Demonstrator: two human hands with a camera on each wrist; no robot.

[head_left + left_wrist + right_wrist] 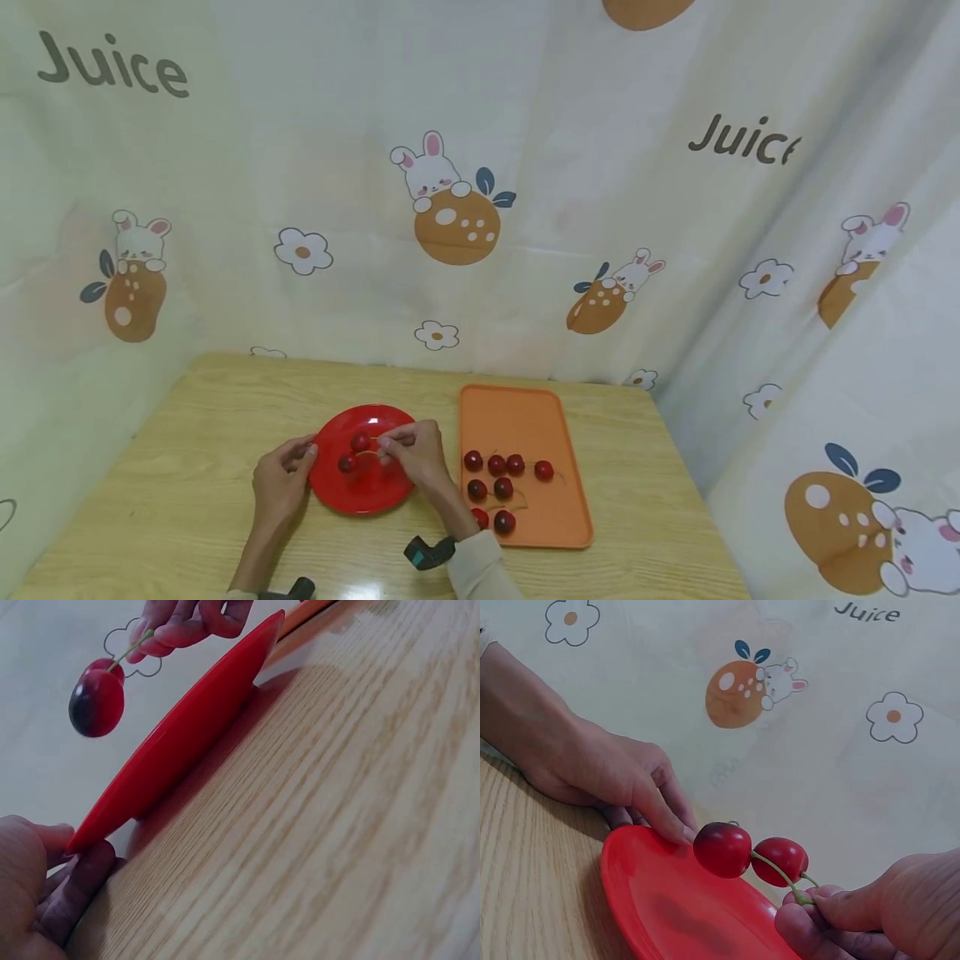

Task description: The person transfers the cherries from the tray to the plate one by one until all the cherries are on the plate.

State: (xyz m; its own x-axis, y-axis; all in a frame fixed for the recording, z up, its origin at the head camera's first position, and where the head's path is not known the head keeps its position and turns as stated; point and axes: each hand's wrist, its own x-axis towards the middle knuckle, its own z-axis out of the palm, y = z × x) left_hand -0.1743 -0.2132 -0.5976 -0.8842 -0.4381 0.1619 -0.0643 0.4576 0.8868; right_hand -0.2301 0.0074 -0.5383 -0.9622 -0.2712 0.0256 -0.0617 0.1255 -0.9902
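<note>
A pair of dark red cherries (pixel 722 850) hangs over the red plate (pixel 360 498), joined at their green stems (pixel 784 876). My right hand (pixel 420 454) pinches those stems between thumb and fingertips, above the plate's right side. At the plate's left edge my left hand (pixel 281 487) grips the rim, thumb on top and fingers underneath, as the left wrist view shows. In that view the cherries (pixel 97 701) are up in the air, apart from the plate. A dark shadow falls on the plate below them in the right wrist view.
To the right of the plate lies an orange tray (pixel 517 417) with several cherries (pixel 503 487) on its nearer half. Both stand on a wooden table (pixel 637 500). A curtain (pixel 337 167) printed with rabbits and fruit hangs behind and along the sides.
</note>
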